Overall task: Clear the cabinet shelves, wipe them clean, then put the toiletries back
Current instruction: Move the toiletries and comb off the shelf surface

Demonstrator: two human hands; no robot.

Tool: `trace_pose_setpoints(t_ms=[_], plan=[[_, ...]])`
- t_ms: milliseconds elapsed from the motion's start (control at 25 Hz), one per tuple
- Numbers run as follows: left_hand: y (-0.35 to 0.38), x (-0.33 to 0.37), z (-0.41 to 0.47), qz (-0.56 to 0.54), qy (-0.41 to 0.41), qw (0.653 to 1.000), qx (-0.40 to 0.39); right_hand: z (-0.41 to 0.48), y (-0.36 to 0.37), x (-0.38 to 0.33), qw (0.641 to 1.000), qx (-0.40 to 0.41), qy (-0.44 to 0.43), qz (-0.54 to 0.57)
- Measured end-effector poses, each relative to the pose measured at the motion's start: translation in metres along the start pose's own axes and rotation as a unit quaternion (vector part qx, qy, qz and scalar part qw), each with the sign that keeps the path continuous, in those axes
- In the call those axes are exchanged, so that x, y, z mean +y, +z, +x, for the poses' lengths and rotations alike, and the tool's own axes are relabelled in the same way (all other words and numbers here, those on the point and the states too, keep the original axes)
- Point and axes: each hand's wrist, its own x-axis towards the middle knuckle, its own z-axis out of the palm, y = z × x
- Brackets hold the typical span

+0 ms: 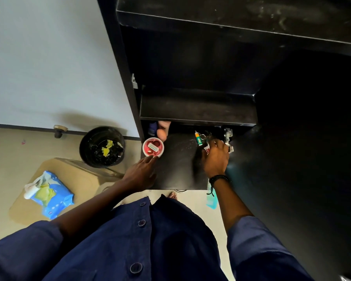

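Observation:
I look down into a black cabinet (197, 110). On its lowest shelf (178, 169) stands a round red tub (153, 147) with a white rim. My left hand (142, 173) touches the tub's near edge with its fingertips. My right hand (216, 157) lies over several small items at the shelf's right side, its fingers curled round a small red and white packet (207, 149). A small green and orange bottle with a key ring (199, 138) lies just beyond that hand. A purple bottle (152, 128) and a peach-coloured bottle (162, 130) stand at the back left, partly hidden under the shelf above.
A black waste bin (102, 146) holding yellow scraps stands on the floor left of the cabinet. A blue pack of wipes (50, 194) lies on a flat piece of cardboard (79, 179). A teal comb (211, 200) lies on the floor under my right wrist. The open cabinet door (292, 159) stands at the right.

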Motion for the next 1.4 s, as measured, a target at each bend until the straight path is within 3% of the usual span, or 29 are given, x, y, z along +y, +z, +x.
trace_pose_setpoints(t_ms=[200,320,480,680,960,1200,1400], plan=[[0.001,0.000,0.002,0.017,0.003,1.000,-0.001,-0.005,-0.001,0.017,0.991,-0.073,0.066,0.088],[0.001,-0.005,-0.001,0.014,0.000,1.000,0.000,-0.005,-0.003,-0.005,0.988,-0.063,0.008,0.139],[0.000,-0.013,-0.005,0.000,-0.020,1.000,0.001,-0.002,0.007,-0.054,0.980,-0.128,-0.083,0.130],[-0.001,-0.021,-0.007,-0.012,-0.043,0.999,0.011,-0.001,0.019,-0.094,0.970,-0.167,-0.131,0.115],[0.001,-0.018,-0.003,-0.012,-0.044,0.999,0.010,-0.002,0.023,-0.091,0.962,-0.147,-0.163,0.160],[0.004,-0.001,0.005,-0.014,-0.022,1.000,0.006,0.002,0.029,-0.047,0.974,-0.059,-0.012,0.219],[0.003,0.003,0.006,-0.025,-0.029,0.999,0.017,0.029,0.041,-0.005,0.984,-0.145,-0.015,0.103]])
